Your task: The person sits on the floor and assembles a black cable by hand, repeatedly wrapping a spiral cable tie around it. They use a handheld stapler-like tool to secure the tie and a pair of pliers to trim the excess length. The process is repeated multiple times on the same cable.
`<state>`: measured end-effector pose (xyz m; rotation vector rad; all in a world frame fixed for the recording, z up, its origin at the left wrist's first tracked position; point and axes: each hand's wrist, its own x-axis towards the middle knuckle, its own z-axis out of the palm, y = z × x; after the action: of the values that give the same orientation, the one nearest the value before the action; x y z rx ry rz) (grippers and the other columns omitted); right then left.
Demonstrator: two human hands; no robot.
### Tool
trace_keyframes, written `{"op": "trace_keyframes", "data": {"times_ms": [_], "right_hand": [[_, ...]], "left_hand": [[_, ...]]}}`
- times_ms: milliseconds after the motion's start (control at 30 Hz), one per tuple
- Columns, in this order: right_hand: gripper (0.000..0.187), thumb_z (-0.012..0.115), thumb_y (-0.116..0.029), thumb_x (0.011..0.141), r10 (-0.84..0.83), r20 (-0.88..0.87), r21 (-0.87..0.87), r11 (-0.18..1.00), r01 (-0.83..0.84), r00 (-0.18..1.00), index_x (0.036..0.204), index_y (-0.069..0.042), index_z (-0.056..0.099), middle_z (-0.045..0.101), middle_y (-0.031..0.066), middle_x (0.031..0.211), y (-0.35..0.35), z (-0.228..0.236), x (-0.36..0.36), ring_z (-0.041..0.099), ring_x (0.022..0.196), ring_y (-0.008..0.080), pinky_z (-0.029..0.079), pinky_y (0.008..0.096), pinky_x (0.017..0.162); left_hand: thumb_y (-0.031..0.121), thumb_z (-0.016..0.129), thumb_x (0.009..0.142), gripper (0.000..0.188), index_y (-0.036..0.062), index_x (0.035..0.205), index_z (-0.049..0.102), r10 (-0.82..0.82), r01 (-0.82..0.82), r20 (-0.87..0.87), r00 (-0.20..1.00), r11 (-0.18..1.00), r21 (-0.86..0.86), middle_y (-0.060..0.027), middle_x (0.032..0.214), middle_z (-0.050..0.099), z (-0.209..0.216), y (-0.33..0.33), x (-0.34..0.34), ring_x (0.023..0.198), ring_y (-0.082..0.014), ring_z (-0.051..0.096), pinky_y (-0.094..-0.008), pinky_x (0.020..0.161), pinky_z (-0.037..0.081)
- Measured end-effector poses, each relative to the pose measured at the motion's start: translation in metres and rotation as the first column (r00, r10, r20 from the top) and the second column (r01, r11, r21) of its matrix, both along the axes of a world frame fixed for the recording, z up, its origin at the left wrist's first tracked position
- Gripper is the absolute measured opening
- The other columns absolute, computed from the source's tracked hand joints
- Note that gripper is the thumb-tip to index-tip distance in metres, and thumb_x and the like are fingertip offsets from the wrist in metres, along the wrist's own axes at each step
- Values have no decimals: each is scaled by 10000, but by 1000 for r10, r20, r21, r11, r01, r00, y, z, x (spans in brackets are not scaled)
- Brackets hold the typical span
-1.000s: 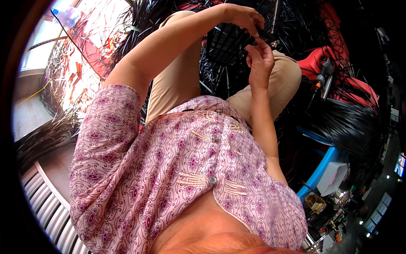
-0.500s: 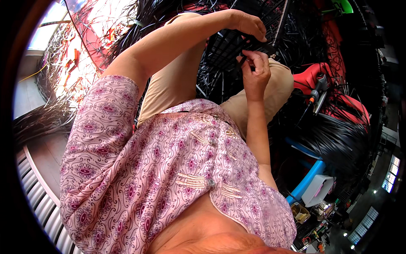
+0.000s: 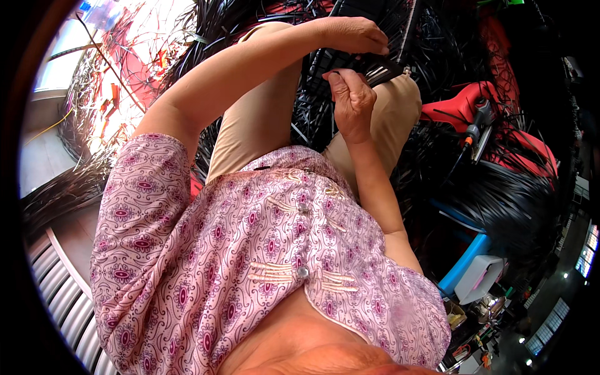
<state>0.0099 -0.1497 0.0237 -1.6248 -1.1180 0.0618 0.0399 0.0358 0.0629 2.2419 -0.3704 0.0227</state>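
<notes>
Between my knees stands a piece of black strip weaving (image 3: 382,70), its open slats showing beside my right knee. My left hand (image 3: 357,35) reaches across it from above, palm down, with the fingers bent and drawn together at the far side; what they hold, if anything, is hidden. Just nearer to me, my right hand (image 3: 354,103) is closed in a fist at the near edge of the weaving, closed on a black strip that mostly hides behind the fingers. A pale cord (image 3: 409,37) runs up from beside my right knee.
Loose black strips (image 3: 437,81) lie all around. To the right are a red plastic seat (image 3: 453,111), a dark hand tool with an orange cable end (image 3: 480,119), a bundle of black strips (image 3: 500,200) and a white bin (image 3: 480,279). A slatted metal bench (image 3: 62,294) is at lower left.
My right hand has moved left and slightly up, and its fingers have closed from a raised pinch into a fist. My left hand has shifted slightly left. The slats now show more plainly.
</notes>
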Motion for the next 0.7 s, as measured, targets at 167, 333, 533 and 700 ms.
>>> {"op": "trace_keyframes", "data": {"times_ms": [167, 333, 533, 700], "right_hand": [[131, 716, -162, 917, -41, 148, 40, 999, 35, 988, 843, -56, 694, 653, 153, 710, 2, 0, -11, 593, 685, 372, 466, 441, 644], [119, 701, -153, 926, -19, 221, 23, 1000, 14, 975, 860, -54, 693, 661, 133, 706, 1, 1, -15, 601, 677, 353, 466, 426, 653], [139, 643, -135, 996, 52, 117, 25, 998, -56, 992, 939, -33, 719, 634, 56, 692, 7, 43, 1, 592, 619, 166, 473, 319, 592], [173, 647, -226, 991, -45, 428, 59, 998, 22, 903, 1008, -94, 757, 749, 55, 785, 33, 91, 71, 705, 719, 165, 541, 300, 661]], "left_hand": [[327, 593, 1006, 317, 30, 921, 667, 99, -99, -10, 995, 995, -16, -92, 694, 634, -3, -6, -3, 615, -195, 666, -343, 595, 523], [344, 632, 974, 311, 42, 930, 693, 131, -134, -67, 989, 990, -45, -90, 709, 661, 4, -8, -5, 620, -201, 669, -350, 602, 527], [306, 652, 948, 260, 57, 977, 722, 63, -62, 30, 998, 998, -13, -94, 812, 708, -8, 4, 9, 771, -206, 680, -358, 736, 530], [196, 651, 912, 239, -14, 1021, 687, 171, -129, 207, 963, 971, -201, -78, 898, 703, -52, 36, 14, 801, -139, 620, -313, 774, 510]]}}
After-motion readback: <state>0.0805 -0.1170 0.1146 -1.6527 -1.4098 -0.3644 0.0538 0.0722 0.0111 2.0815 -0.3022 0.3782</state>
